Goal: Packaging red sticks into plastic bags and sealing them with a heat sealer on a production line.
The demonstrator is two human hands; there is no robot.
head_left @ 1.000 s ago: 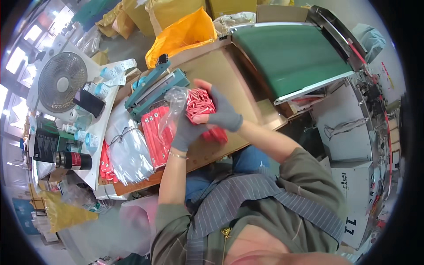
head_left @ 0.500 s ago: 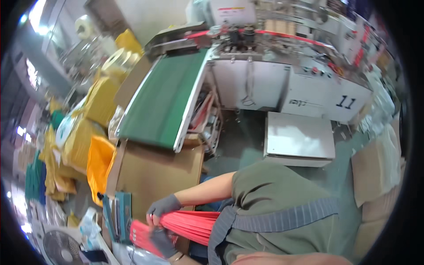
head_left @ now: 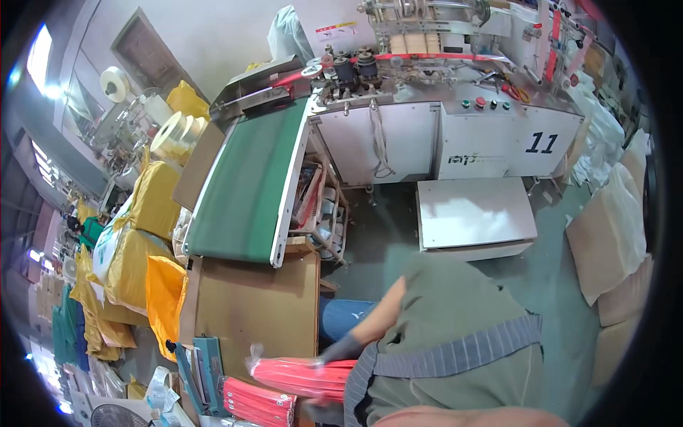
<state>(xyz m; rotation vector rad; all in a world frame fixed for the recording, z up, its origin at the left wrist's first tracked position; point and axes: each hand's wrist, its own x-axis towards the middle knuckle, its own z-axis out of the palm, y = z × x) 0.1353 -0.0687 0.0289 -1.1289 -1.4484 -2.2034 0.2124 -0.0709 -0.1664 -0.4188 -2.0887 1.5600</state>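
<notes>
A bundle of layered pink-red plastic strips (head_left: 299,377), with clear film at its left end, is at the lower middle. My right hand (head_left: 343,349), in a grey glove, grips its upper edge; the fingertips are blurred. Below the bundle my left hand (head_left: 324,411), also grey-gloved, is smeared by motion and partly hidden, so its fingers cannot be read. A second pink-red stack (head_left: 260,402) with small holes lies just left of that hand, beside a teal metal device (head_left: 208,373).
A green conveyor belt (head_left: 245,181) slopes down towards a brown cardboard sheet (head_left: 256,306). Behind are a white machine (head_left: 509,142) and a low white box (head_left: 477,213). Yellow sacks (head_left: 135,260) and an orange bag (head_left: 165,292) stand left; a fan (head_left: 117,416) is at lower left.
Both hands have moved right, away from the bundle's left end. The second pink-red stack shows more fully. The whole view has shifted, and my right arm is drawn in.
</notes>
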